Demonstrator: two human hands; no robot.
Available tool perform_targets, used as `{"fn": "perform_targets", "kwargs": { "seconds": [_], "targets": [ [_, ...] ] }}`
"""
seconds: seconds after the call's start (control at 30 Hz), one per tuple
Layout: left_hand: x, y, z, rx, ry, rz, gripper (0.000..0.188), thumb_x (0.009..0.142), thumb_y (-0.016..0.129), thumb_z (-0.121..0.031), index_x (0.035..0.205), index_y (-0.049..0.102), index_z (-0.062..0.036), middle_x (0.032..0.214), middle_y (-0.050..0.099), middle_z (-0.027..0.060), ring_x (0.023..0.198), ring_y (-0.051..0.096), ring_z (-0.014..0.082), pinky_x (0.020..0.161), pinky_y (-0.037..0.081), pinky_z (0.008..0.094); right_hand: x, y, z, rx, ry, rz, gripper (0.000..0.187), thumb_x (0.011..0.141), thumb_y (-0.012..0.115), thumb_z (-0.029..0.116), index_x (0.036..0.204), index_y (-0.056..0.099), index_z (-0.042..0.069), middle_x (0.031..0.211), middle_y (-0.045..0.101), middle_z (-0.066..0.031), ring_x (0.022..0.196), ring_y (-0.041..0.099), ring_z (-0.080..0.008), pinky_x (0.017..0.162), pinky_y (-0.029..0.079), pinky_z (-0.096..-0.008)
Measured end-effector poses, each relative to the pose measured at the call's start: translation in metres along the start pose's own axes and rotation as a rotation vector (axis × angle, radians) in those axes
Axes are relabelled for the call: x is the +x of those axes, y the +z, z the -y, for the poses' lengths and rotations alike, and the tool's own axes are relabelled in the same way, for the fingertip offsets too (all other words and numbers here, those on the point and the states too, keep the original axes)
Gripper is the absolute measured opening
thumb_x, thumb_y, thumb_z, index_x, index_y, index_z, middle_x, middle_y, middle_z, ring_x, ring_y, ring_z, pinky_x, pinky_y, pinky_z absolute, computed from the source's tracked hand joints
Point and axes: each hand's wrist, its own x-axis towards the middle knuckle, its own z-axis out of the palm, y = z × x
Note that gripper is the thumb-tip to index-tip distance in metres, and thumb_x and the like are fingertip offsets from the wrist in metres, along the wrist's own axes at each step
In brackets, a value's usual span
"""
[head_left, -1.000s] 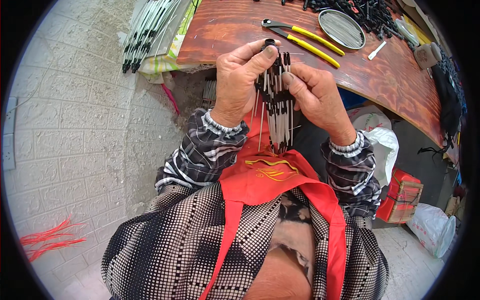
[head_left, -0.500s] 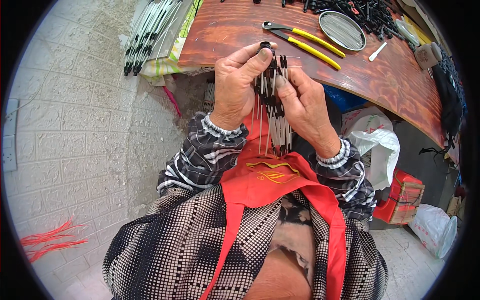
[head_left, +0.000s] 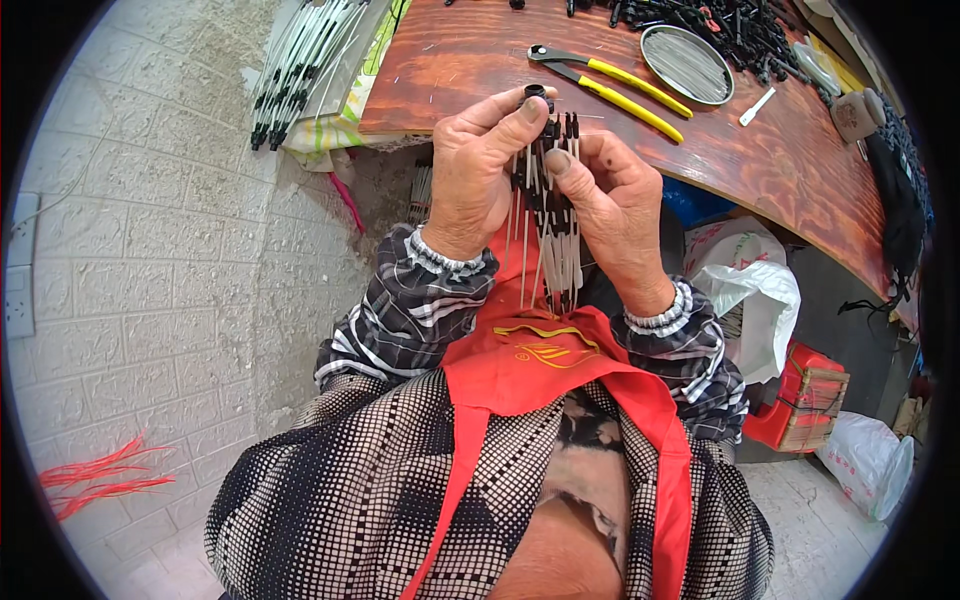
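Between my hands, over my red apron, hangs a folded umbrella frame (head_left: 561,255) with thin pale ribs and black joints. At its top a black ring-shaped hub (head_left: 535,91) is pinched between the thumb and fingers of my left hand (head_left: 468,175). My right hand (head_left: 622,210) is closed beside it, thumb pressed on a rib near the black joints just under the hub. What the right fingertips touch behind the ribs is hidden. The ribs point down, their lower ends close to the apron.
On the wooden table (head_left: 460,70) lie yellow-handled pliers (head_left: 630,111), a round dish (head_left: 697,102) of thin wires, a small white stick (head_left: 757,106) and a heap of black parts (head_left: 725,35). A bundle of ribs (head_left: 298,80) lies at left. Bags and a red stool-like object (head_left: 790,400) stand right.
My right hand's fingers and knuckles have shifted slightly right, while its thumb has moved a little up and left along the ribs. My left hand keeps its pinch on the hub.
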Motion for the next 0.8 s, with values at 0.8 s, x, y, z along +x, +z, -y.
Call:
{"fn": "perform_targets", "kwargs": {
  "seconds": [0.8],
  "targets": [
    [0.0, -0.003, 0.002, 0.058, 0.013, -0.022, 0.026, 0.093, 0.064, -0.015, 0.109, 0.065, 0.0046, 0.093, 0.069, 0.0071, 0.081, 0.065, 0.0126, 0.074, 0.052, 0.0246, -0.007, -0.004, 0.009, -0.776, -0.556, -0.098, 0.03, 0.073, 0.078, 0.003, 0.097, 0.06, 0.001, 0.081, 0.058, -0.0068, 0.063, 0.057, -0.015, 0.053, 0.045, -0.0269]
  ]
}}
